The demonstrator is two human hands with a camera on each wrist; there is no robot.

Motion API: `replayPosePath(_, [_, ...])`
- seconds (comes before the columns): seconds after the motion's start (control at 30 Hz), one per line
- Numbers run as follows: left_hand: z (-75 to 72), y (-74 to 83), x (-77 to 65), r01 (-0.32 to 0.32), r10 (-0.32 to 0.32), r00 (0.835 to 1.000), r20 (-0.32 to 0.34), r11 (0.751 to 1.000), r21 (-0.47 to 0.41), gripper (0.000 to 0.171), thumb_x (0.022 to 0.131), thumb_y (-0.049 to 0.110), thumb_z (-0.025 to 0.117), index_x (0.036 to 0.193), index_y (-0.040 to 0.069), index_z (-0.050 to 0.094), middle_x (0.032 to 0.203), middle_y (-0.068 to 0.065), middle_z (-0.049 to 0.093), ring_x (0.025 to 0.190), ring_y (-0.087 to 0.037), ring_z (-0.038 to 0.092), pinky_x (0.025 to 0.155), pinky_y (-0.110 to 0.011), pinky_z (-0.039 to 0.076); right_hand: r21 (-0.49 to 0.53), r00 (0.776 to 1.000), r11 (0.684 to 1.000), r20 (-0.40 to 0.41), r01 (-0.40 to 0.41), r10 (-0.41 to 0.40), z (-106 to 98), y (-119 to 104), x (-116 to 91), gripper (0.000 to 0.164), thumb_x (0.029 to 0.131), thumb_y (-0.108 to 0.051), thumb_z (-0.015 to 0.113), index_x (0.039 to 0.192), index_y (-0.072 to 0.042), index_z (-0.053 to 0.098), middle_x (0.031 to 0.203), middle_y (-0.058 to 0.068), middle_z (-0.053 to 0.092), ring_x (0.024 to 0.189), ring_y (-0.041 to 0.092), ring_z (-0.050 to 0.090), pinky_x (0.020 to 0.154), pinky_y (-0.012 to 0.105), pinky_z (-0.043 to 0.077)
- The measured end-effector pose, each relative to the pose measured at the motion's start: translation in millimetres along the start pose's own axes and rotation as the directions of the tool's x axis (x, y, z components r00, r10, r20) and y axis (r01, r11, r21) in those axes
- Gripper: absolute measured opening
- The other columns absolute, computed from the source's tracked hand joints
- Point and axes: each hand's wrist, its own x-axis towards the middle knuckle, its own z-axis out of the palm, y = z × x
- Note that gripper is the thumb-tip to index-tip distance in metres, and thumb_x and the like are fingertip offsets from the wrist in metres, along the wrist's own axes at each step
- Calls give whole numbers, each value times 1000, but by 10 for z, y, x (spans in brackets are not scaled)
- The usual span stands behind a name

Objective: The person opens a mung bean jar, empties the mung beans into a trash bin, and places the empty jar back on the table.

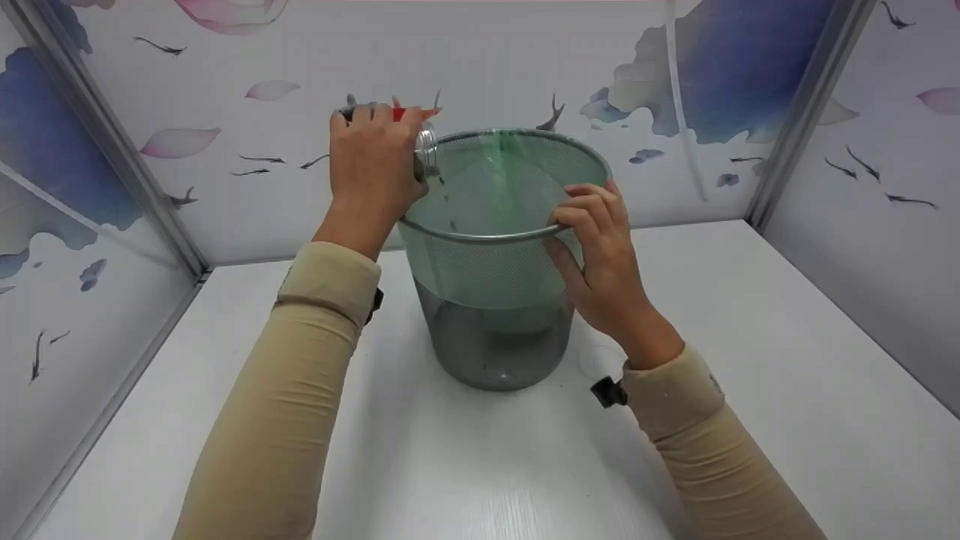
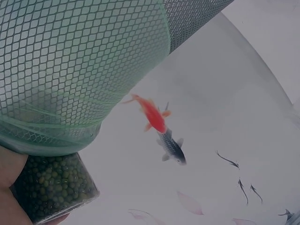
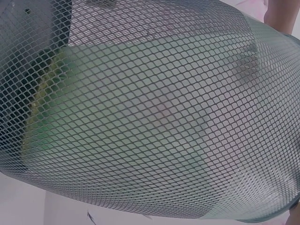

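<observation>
My left hand [image 1: 375, 154] grips a clear jar [image 1: 426, 150] on its side, its mouth over the left rim of a mesh wastebasket [image 1: 499, 352]. Green beans [image 2: 56, 183], like mung beans, show through the jar's wall in the left wrist view. A few dark beans [image 1: 448, 198] drop from the mouth into the basket. A thin green bag [image 1: 487, 277] lines the basket's upper part and folds over its rim. My right hand [image 1: 604, 255] pinches the rim on the right, fingers over the top and thumb outside. Through the mesh wall [image 3: 140, 93], the right wrist view shows the hanging liner.
The basket stands upright on a white table [image 1: 480, 465]. Behind it rises a white panel [image 1: 480, 52] printed with fish and petals. Side panels joined by metal posts [image 1: 802, 112] close in the table left and right.
</observation>
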Motion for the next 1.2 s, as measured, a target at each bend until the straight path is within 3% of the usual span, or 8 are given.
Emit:
replayPosePath(0.7, [-32, -6, -7, -6, 5, 1000, 26, 999, 37, 61, 82, 33, 75, 134, 11, 52, 124, -20, 59, 116, -40, 53, 98, -57, 40, 4, 1000, 1000, -6, 7, -7, 12, -9, 15, 14, 95, -10, 63, 109, -7, 58, 113, 9, 57, 128, 31, 43, 117, 56, 10])
replayPosePath(1.2, [-7, 7, -11, -19, 19, 1000, 10, 999, 33, 63, 82, 33, 77, 135, 11, 52, 128, -20, 59, 117, -39, 53, 98, -57, 40, 5, 1000, 1000, -11, 12, -12, 6, 4, 0, 15, 96, -9, 62, 110, -7, 58, 113, 10, 57, 127, 32, 43, 117, 57, 10])
